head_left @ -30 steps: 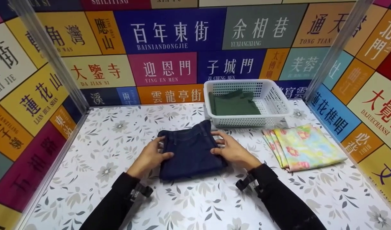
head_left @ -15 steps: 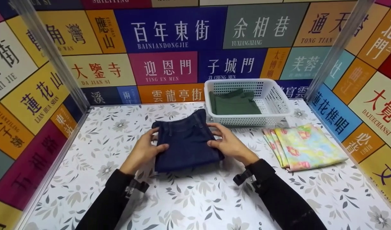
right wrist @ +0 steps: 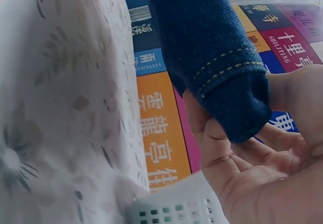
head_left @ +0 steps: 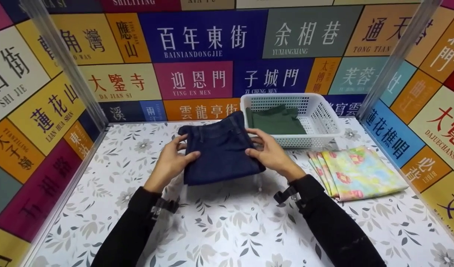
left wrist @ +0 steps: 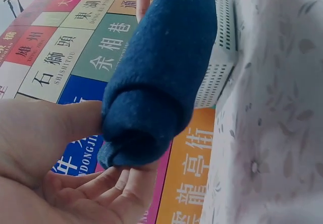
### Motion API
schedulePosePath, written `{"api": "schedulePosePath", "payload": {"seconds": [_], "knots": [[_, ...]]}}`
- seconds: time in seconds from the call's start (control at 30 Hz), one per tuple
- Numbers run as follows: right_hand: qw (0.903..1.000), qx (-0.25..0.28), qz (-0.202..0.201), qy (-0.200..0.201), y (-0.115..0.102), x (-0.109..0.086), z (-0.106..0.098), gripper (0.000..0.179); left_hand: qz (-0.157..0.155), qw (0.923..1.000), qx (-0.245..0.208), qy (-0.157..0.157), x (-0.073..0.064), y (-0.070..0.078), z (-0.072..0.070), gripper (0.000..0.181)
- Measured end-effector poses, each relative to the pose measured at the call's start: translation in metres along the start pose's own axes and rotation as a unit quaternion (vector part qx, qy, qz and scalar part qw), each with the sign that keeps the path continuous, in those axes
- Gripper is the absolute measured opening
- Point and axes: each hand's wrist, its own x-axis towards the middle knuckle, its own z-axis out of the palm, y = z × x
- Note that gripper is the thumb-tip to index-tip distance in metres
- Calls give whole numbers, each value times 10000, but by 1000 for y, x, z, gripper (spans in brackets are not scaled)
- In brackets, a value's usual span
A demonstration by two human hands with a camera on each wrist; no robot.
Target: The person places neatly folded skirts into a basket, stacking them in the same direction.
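Two hands, my left hand (head_left: 171,160) and right hand (head_left: 270,151), pinch opposite sides of folded jeans (head_left: 221,157), held up just left of basket (head_left: 304,141). Denim likely soft, lightish, sturdy; best hold: side folds, thumbs over.

A patterned table (head_left: 227,222) carries 1 basket (head_left: 312,140) and 1 folded cloth (head_left: 364,173).

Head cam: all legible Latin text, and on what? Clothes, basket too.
"SHILITING": crimson panel
"BAINIANDONGJIE": top blue panel
"YUXIANGXIANG": gray panel
"TONG TIAN": peach panel
"YING EN MEN": pink panel
"ZI CHENG MEN": lower blue panel
"DA JIAN SI": back cream panel
"LIAN HUA SHAN": yellow panel
"DAJUECHANSI": right cream panel
"BIBEI": right orange panel
Other captions: cut, small or blurred.
None seen on denim garment, green garment, floral cloth or basket.
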Motion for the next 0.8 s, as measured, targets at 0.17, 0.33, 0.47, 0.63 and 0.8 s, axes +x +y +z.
{"api": "schedulePosePath", "payload": {"seconds": [0.17,0.33,0.47,0.63,0.8], "knots": [[9997,121,-110,182,-4,8,-15,77,100,9994,-329,58,13,14,10,80],[9987,87,-269,420,-5,13,-31,76,142,9979,-632,14,27,26,21,78],[9975,-103,-342,607,-4,17,-43,75,153,9949,-980,-202,39,33,30,81],[9957,-259,-258,855,-5,21,-62,76,251,9917,-1188,-415,54,43,43,85],[9939,-333,-125,1042,-9,24,-79,76,449,9894,-1238,-611,69,55,57,87]]}}
